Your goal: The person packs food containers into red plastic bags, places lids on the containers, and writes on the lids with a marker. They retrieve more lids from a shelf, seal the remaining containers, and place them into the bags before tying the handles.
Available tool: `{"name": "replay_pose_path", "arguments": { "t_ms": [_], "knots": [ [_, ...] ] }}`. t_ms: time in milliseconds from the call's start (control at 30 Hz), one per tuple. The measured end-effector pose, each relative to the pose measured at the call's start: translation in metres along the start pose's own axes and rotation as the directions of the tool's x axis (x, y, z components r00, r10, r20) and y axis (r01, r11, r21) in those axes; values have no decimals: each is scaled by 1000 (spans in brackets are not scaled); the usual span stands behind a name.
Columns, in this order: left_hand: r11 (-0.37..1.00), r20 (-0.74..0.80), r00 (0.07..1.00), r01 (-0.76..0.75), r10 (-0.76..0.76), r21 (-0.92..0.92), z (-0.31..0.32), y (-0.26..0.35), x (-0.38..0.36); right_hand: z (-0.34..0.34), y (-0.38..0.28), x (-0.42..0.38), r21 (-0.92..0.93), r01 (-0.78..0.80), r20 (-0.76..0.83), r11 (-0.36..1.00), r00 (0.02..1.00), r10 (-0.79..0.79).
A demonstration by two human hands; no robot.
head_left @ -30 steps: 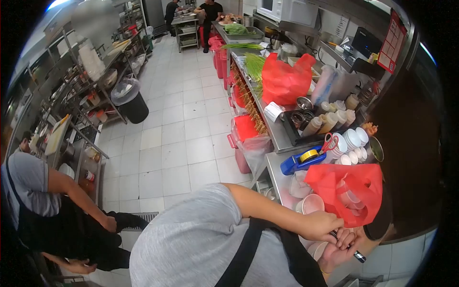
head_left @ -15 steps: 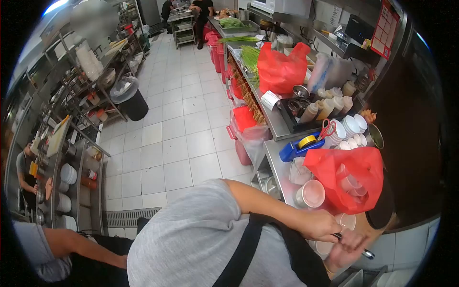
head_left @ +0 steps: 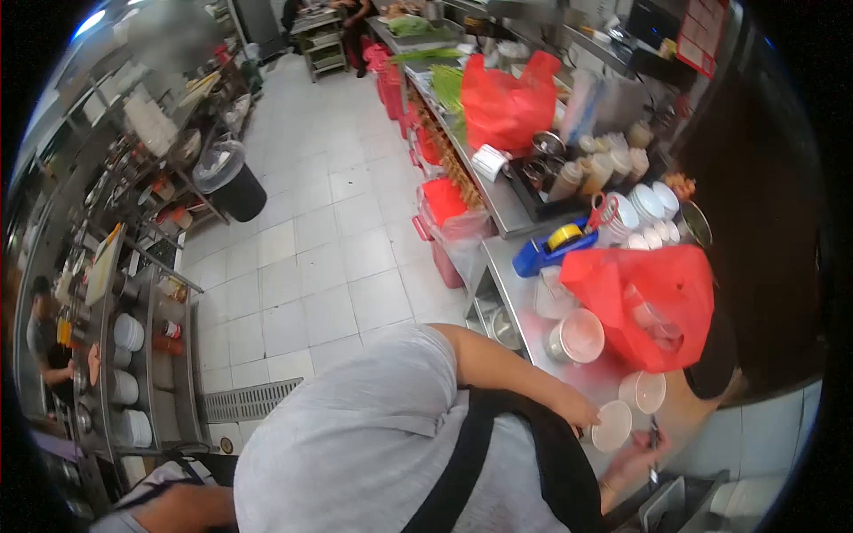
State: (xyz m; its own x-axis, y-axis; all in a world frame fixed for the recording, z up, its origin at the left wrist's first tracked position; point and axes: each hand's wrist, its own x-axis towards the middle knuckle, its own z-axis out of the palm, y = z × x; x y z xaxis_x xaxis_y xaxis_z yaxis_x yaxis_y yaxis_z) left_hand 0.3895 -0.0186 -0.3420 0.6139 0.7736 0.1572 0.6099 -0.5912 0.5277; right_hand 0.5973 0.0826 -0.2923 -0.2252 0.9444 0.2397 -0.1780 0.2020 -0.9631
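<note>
My left hand [head_left: 579, 412] is closed at the near rim of a white round tub [head_left: 611, 426] on the steel counter. On the tub's other side, my right hand [head_left: 634, 455] is wrapped round a slim utensil [head_left: 656, 437] with a shiny metal end; its kind is blurred. A second white tub [head_left: 642, 392] stands just beyond the first. Farther left along the counter is a stack of white tubs [head_left: 576, 336], beside a red plastic bag [head_left: 635, 298] with clear containers inside.
A blue tape dispenser [head_left: 553, 251], red-handled scissors [head_left: 603, 211], stacked white cups [head_left: 646, 204] and squeeze bottles [head_left: 597, 171] crowd the counter. Another red bag [head_left: 509, 102] stands farther along. A person's arm [head_left: 182, 511] is close behind me. A black bin [head_left: 233, 185] stands across the tiled floor.
My hands have moved apart from their meeting point over the tubs. The utensil stays in my right hand, while my left hand has come to the near tub's rim. The view has shifted slightly.
</note>
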Motion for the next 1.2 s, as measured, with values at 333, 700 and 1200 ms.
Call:
{"name": "replay_pose_path", "arguments": {
  "t_ms": [333, 700, 1200],
  "knots": [
    [996, 53, 998, 49, -45, -69, -16, 30, -6, -2, -19, 0, 170, -27, -119, 985, 992, 47],
    [991, 38, 998, -56, 52, 119, -27, 50, 11, 15, 5, -24, -24, 15, -141, 1000, 990, -18],
    [987, 71, 994, -96, 87, 132, -28, 50, 17, 18, 24, -28, -362, 61, -86, 930, 991, -99]
  ]
}}
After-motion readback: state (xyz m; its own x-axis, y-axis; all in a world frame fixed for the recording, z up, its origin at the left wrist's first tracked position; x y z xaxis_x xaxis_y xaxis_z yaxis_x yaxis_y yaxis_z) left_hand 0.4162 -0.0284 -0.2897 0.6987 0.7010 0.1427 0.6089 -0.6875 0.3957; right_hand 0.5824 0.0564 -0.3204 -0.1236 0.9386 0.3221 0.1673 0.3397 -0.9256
